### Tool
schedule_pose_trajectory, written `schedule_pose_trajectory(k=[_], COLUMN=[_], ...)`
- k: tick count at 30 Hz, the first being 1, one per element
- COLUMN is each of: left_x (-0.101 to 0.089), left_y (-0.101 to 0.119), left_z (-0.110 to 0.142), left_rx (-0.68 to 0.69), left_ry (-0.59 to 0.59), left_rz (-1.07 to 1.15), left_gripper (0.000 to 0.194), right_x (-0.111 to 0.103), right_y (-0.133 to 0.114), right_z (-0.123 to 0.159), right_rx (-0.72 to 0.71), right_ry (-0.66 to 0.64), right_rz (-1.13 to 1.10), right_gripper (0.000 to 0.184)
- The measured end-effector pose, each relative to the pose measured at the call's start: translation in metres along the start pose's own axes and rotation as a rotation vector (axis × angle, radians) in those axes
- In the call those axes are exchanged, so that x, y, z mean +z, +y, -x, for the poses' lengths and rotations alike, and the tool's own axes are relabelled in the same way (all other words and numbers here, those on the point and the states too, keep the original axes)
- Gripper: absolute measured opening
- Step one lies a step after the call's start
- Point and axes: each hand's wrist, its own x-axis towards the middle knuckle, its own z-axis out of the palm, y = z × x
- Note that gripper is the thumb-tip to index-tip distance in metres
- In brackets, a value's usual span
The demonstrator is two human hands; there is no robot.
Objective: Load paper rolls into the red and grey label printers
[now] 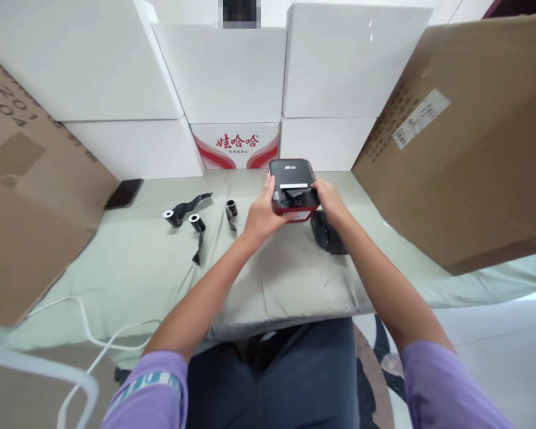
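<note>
A small black and red label printer (292, 186) is held up a little above the cloth-covered table (268, 280). My left hand (262, 211) grips its left side, fingers wrapped round the edge. On its right side, my right hand (329, 199) is closed on the printer. A strip of black tape pokes out of the printer's slot. Right of the printer, just under my right wrist, lies a dark crumpled piece (328, 233). Three small black tape rolls (196, 221) with loose ends lie on the cloth to the left.
White boxes (232, 71) are stacked along the back, one with red print (236, 145). Big cardboard boxes stand at the left (22, 202) and right (469, 149). A black phone (124, 193) lies at the back left. A white cable (93, 333) runs over the table's near left edge.
</note>
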Motion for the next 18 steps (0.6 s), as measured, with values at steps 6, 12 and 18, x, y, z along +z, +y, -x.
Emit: schedule_pose_trajectory(k=[6, 12, 18], left_x=[0.073, 0.108, 0.091], left_y=[-0.012, -0.023, -0.009], left_z=[-0.069, -0.075, -0.02], left_rx=[-0.021, -0.112, -0.167], left_ry=[-0.037, -0.142, -0.168], left_rz=[0.088, 0.085, -0.084], left_gripper=[0.125, 0.123, 0.104], right_x=[-0.043, -0.049, -0.082], right_y=[0.027, 0.063, 0.086], right_z=[-0.063, -0.068, -0.019], right_rx=[0.179, 0.358, 0.461], right_ry=[0.138, 0.159, 0.229], right_rz=[-0.016, -0.008, -0.267], right_gripper=[0.01, 0.017, 0.022])
